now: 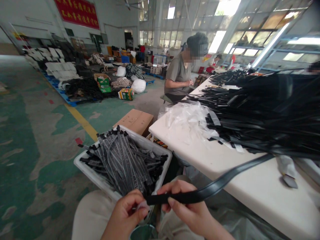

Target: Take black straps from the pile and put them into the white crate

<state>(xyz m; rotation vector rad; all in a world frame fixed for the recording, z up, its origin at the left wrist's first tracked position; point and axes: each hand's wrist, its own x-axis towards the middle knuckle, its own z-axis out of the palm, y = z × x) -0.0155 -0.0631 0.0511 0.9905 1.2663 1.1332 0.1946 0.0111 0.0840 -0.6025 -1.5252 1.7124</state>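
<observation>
1. Black strip [220,186]: near end points left; long axis runs right and far, over table [205,160].
2. Right hand [186,203]: grip closed around strip.
3. Left hand [130,210]: grip pinching pale scrap [143,206] beside strip's end.

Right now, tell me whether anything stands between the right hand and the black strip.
Nothing visible does: the right hand grips the black strip directly, near its end. The left hand pinches a small whitish piece at that end, beside the right fingers, not between.
</observation>
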